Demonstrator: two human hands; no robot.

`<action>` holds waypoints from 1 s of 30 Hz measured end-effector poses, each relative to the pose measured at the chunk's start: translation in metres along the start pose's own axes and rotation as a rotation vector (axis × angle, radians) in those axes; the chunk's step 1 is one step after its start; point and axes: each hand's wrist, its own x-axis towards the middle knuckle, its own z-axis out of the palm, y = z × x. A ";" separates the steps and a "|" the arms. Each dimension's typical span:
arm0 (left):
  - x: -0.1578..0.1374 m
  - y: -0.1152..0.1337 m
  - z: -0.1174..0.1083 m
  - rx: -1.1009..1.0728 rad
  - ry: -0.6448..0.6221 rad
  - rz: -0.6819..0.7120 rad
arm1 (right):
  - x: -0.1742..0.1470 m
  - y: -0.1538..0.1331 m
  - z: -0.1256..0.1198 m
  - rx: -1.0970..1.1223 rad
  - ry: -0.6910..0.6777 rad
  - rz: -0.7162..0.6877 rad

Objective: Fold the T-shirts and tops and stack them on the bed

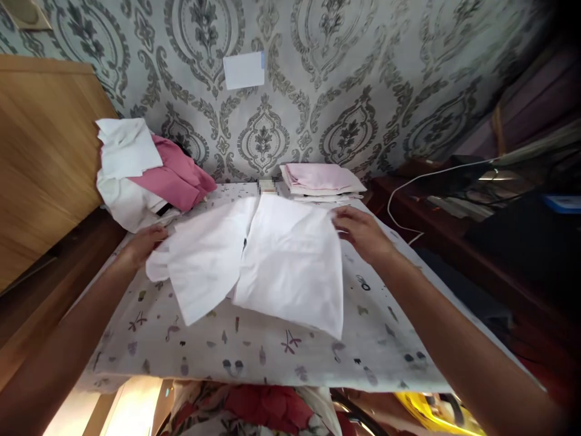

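A white garment [290, 260], shirt-like with a split down its middle, is spread out in front of me above the patterned cloth [254, 357] on the table. The split shows a narrow dark gap near the centre. At the garment's left edge, my left hand [147, 242] is closed with the fingertips pinching the fabric. My right hand [361, 230] grips the upper right edge, its fingertips partly behind the cloth. The lower corners hang loose, and the left panel looks slightly blurred.
A heap of white and pink clothes [177, 172] lies at the back left beside a wooden panel [45, 157]. Folded pink and white cloths [322, 178] are stacked at the back right. A white cable [394, 197] runs over a dark red surface on the right. Patterned wallpaper stands behind.
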 end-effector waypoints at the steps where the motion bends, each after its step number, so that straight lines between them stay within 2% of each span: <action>1: 0.001 -0.012 0.002 0.067 0.009 0.006 | 0.001 0.008 0.001 -0.161 0.052 -0.012; 3: -0.002 -0.028 0.007 0.217 0.008 0.106 | -0.009 0.021 0.010 -0.365 0.118 -0.053; 4: -0.007 -0.031 0.010 0.309 -0.009 0.200 | -0.020 0.025 0.017 -0.405 0.108 -0.089; 6: -0.020 -0.028 0.016 0.491 -0.132 0.397 | -0.052 0.026 0.036 -0.441 -0.001 -0.197; 8: -0.036 -0.018 0.022 0.666 -0.389 0.511 | -0.090 0.021 0.056 -0.515 -0.279 -0.401; 10: -0.050 -0.008 0.028 0.794 -0.693 0.549 | -0.123 0.015 0.074 -0.628 -0.525 -0.588; 12: -0.057 -0.005 0.032 0.868 -0.894 0.568 | -0.142 0.013 0.085 -0.750 -0.604 -0.687; 14: -0.058 -0.007 0.034 0.911 -0.924 0.575 | -0.149 0.015 0.089 -0.821 -0.590 -0.707; 16: -0.055 -0.012 0.035 0.941 -0.841 0.555 | -0.148 0.019 0.089 -0.793 -0.564 -0.696; 18: -0.050 -0.013 0.035 0.928 -0.775 0.521 | -0.146 0.021 0.086 -0.665 -0.546 -0.656; 19: -0.045 -0.011 0.034 0.900 -0.780 0.493 | -0.145 0.021 0.084 -0.574 -0.541 -0.613; 21: -0.034 -0.002 0.032 0.802 -0.844 0.404 | -0.142 0.018 0.077 -0.363 -0.517 -0.471; 23: -0.018 0.012 0.031 0.633 -0.850 0.303 | -0.136 0.014 0.067 -0.125 -0.419 -0.280; 26: 0.006 0.034 0.032 0.272 -0.621 0.281 | -0.117 0.013 0.042 0.242 -0.073 0.032; 28: 0.013 0.043 0.036 0.141 -0.496 0.315 | -0.103 0.020 0.021 0.442 0.189 0.185; 29: 0.012 0.045 0.039 0.170 -0.508 0.316 | -0.098 0.027 0.011 0.510 0.291 0.232; 30: 0.007 0.045 0.042 0.262 -0.582 0.302 | -0.094 0.035 0.002 0.550 0.363 0.263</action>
